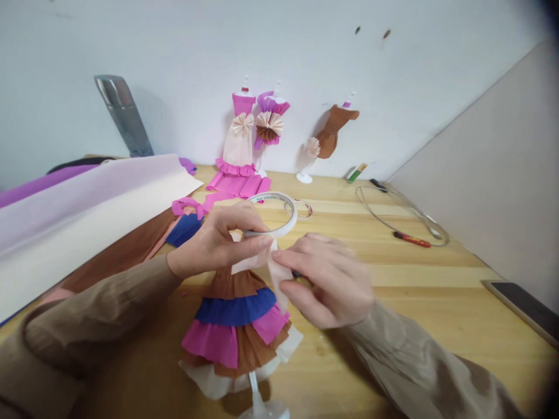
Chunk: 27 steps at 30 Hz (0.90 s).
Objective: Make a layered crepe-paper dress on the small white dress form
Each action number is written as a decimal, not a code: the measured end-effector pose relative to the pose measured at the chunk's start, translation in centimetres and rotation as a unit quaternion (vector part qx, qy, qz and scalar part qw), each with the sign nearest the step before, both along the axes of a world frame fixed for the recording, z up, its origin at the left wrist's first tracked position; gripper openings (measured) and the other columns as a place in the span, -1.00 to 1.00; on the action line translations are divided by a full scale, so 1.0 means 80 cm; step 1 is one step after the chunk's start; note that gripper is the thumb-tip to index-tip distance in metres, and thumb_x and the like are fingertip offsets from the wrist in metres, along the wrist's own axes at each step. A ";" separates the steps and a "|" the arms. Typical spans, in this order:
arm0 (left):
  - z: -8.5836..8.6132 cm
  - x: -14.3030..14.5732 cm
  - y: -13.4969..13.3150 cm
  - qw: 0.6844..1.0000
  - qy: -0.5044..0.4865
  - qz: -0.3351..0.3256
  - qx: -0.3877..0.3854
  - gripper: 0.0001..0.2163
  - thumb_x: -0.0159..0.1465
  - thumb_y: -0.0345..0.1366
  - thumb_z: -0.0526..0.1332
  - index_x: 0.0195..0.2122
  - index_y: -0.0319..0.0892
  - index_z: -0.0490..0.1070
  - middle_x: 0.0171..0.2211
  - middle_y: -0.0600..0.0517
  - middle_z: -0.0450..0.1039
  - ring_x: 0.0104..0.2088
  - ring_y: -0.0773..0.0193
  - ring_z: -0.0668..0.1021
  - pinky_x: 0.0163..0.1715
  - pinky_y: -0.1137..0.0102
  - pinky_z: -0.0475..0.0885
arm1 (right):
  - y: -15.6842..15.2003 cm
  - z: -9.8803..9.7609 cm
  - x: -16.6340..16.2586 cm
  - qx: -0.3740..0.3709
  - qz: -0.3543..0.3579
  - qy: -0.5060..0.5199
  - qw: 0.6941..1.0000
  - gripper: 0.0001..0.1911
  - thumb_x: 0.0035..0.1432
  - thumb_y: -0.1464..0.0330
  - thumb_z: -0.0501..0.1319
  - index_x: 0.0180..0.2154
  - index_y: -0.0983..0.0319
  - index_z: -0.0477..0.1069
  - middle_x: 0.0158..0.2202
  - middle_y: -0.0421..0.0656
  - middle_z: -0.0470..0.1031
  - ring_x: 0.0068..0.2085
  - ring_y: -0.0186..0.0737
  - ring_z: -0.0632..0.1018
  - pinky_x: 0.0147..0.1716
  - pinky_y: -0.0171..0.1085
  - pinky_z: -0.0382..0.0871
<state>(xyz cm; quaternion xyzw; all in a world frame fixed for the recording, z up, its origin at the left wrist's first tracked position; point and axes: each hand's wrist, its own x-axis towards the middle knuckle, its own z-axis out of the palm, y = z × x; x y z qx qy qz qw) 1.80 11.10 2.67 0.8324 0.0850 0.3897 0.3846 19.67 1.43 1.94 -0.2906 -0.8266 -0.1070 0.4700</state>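
My left hand (227,238) is closed on a roll of double-sided-looking tape (290,220) and pinches one end of a pale crepe paper strip (279,279). Close beside it, my right hand (329,279) grips the same strip between thumb and fingers. A small dark and yellowish thing (302,278) shows under the right fingers; I cannot make out what it is. Below both hands stands a doll-sized dress form in a tiered paper skirt (238,311) of brown, blue, pink and white ruffles, on a clear stand (257,401). The hands hide the form's upper part.
Dressed mini forms in pink (239,142), purple (269,116) and brown (334,131) stand along the wall. Paper sheets (96,215) lie at left before a silver bottle (124,116). At right are a cable (371,212), a red-handled tool (411,239) and a phone (524,308).
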 end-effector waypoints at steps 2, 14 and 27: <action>0.002 0.000 -0.002 1.000 0.001 -0.004 0.009 -0.85 0.27 -0.33 0.27 -0.44 -0.24 0.50 -0.51 0.03 0.43 -0.42 0.32 0.47 -0.37 0.39 0.37 | -0.003 0.003 0.001 -0.036 -0.024 0.084 0.996 -0.79 0.19 0.48 0.17 -0.14 0.22 0.47 -0.46 -0.16 0.54 -0.51 -0.26 0.49 -0.53 -0.24 0.38; 0.011 -0.003 -0.004 0.986 0.014 -0.051 0.158 -0.83 0.29 -0.40 0.22 -0.46 -0.23 0.45 -0.56 0.03 0.47 -0.48 0.36 0.39 -0.32 0.35 0.36 | -0.006 0.036 0.021 -0.249 -0.068 0.096 0.961 -0.80 0.11 0.52 0.20 -0.25 0.29 0.57 -0.57 -0.24 0.51 -0.58 -0.40 0.45 -0.58 -0.39 0.37; 0.024 -0.007 -0.019 0.961 0.103 -0.016 0.256 -0.73 0.31 -0.44 0.14 -0.56 -0.21 0.31 -0.60 0.08 0.31 -0.43 0.31 0.34 -0.36 0.39 0.27 | -0.011 0.036 0.017 -0.229 -0.120 -0.039 0.965 -0.89 0.07 0.52 0.19 -0.39 0.26 0.47 -0.62 -0.28 0.42 -0.61 -0.44 0.42 -0.59 -0.43 0.29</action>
